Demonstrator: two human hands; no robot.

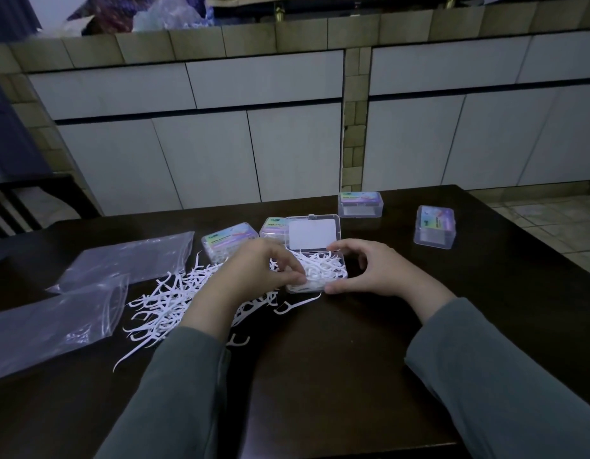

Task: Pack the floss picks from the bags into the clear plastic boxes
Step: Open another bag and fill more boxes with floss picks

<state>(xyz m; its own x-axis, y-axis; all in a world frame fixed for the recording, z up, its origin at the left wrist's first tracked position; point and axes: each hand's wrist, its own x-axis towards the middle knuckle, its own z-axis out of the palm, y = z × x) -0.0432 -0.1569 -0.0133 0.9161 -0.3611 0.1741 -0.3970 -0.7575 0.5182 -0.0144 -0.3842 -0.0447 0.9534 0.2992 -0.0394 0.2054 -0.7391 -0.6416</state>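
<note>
The open box (315, 260) sits in the middle of the dark table (353, 359), its long side running left to right and its lid standing up at the back. My left hand (253, 270) pinches floss picks (323, 265) over it. My right hand (369, 270) curls around its right end. Loose picks (167, 303) point every way beside two flat bags (88, 293). My left hand hides the box's left edge.

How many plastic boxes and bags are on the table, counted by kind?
Closed clear boxes with colourful labels: 4
Open clear box holding floss picks: 1
Clear plastic bags, lying flat: 2
Total: 7
Loose floss picks lie in a heap too tangled to count.
</note>
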